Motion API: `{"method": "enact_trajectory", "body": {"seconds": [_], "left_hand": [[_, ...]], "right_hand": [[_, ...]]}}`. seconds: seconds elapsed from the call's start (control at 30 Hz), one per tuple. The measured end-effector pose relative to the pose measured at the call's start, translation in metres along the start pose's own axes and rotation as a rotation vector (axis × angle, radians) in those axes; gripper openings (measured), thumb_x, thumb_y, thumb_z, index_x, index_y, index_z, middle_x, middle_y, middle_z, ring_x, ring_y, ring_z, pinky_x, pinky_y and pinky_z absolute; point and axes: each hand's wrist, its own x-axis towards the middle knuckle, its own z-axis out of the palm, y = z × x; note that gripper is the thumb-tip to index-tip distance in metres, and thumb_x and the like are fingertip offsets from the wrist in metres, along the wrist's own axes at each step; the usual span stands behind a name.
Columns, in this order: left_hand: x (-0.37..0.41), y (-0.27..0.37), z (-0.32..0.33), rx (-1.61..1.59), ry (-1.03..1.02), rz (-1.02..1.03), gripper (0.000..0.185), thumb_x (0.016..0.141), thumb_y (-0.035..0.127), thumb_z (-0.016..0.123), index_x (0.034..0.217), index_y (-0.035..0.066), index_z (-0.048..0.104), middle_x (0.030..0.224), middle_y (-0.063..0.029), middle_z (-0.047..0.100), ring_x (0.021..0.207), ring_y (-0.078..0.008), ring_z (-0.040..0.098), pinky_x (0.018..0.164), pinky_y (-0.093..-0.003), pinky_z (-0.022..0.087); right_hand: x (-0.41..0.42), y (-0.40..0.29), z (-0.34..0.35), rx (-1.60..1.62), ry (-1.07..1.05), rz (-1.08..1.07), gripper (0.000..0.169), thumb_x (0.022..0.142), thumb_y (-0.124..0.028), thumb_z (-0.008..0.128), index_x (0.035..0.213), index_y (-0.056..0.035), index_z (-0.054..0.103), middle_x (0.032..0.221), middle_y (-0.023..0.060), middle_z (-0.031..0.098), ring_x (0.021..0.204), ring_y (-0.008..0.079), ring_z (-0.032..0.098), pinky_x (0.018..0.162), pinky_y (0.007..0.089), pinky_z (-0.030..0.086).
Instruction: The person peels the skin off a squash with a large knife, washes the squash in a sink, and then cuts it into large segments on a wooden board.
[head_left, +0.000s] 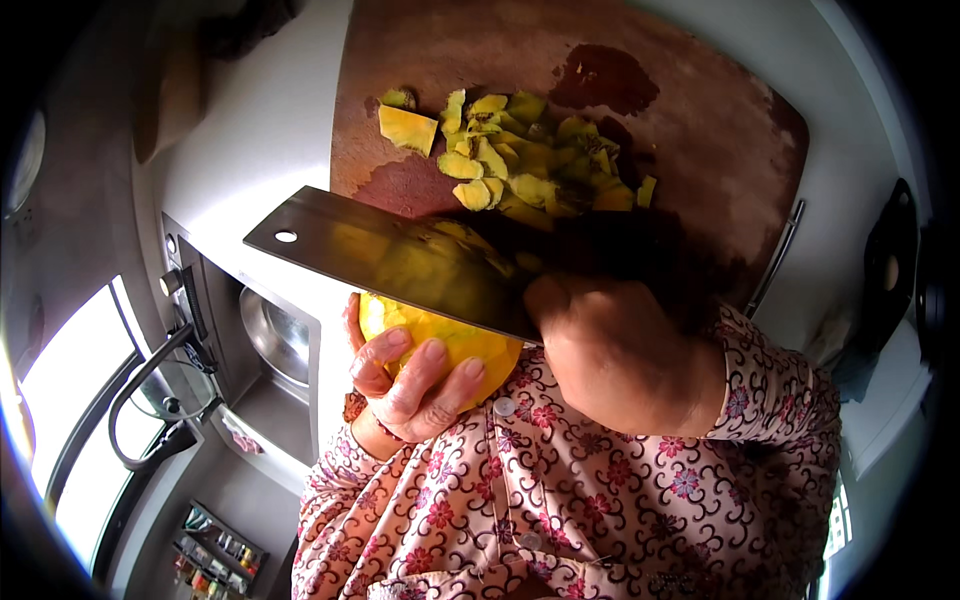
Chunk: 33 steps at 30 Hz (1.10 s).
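Observation:
My left hand cups a rounded, mostly peeled yellow squash from below, close to my chest, with its fingers spread over the near side. In my right hand is a Chinese-style cleaver; the fist hides its handle. The broad blade, with a round hole near its far left corner, lies slantwise across the squash and covers the squash's upper part. Beyond the blade, a pile of green and yellow peel pieces rests on a brown cutting board.
Wet dark patches mark the board. To the left are a white countertop, a sink with a metal bowl in it, and a faucet. A thin metal rod lies along the board's right edge.

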Motion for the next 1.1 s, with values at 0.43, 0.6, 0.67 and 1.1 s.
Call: {"method": "enact_trajectory", "body": {"seconds": [0.43, 0.6, 0.67, 1.1], "left_hand": [[0.005, -0.003, -0.002, -0.002, -0.036, 0.011, 0.043, 0.056, 0.015, 0.075, 0.098, 0.023, 0.067, 0.111, -0.0044, 0.046, 0.11, -0.0299, 0.045, 0.096, -0.0706, 0.036], [-0.002, -0.004, -0.001, 0.005, -0.013, 0.041, 0.041, 0.057, 0.015, 0.073, 0.096, 0.024, 0.067, 0.11, -0.0039, 0.047, 0.108, -0.0295, 0.047, 0.095, -0.0707, 0.038], [0.002, -0.007, -0.009, -0.037, -0.063, 0.063, 0.039, 0.058, 0.016, 0.073, 0.096, 0.023, 0.067, 0.108, -0.0025, 0.048, 0.106, -0.0283, 0.047, 0.095, -0.0698, 0.04], [0.002, -0.011, -0.011, -0.057, -0.03, 0.021, 0.038, 0.066, 0.014, 0.071, 0.104, 0.016, 0.063, 0.117, -0.0157, 0.05, 0.106, -0.036, 0.054, 0.095, -0.0652, 0.041]], "right_hand": [[0.051, 0.007, -0.007, 0.08, 0.021, -0.176, 0.016, 0.078, -0.003, 0.053, 0.064, 0.0008, 0.058, 0.068, 0.0189, 0.063, 0.061, 0.0326, 0.064, 0.058, 0.0419, 0.053], [0.081, 0.008, -0.013, 0.106, 0.0, -0.129, 0.013, 0.075, -0.001, 0.056, 0.074, 0.0072, 0.066, 0.072, 0.0234, 0.065, 0.065, 0.0336, 0.066, 0.061, 0.0397, 0.055], [0.078, 0.013, -0.015, 0.142, -0.006, -0.115, 0.011, 0.073, 0.001, 0.056, 0.072, 0.0074, 0.064, 0.072, 0.0249, 0.064, 0.064, 0.0346, 0.066, 0.061, 0.0402, 0.054], [-0.008, 0.009, -0.011, -0.018, 0.003, -0.047, 0.009, 0.073, -0.004, 0.057, 0.078, 0.0022, 0.054, 0.066, 0.0174, 0.06, 0.057, 0.0302, 0.063, 0.048, 0.039, 0.052]]}}
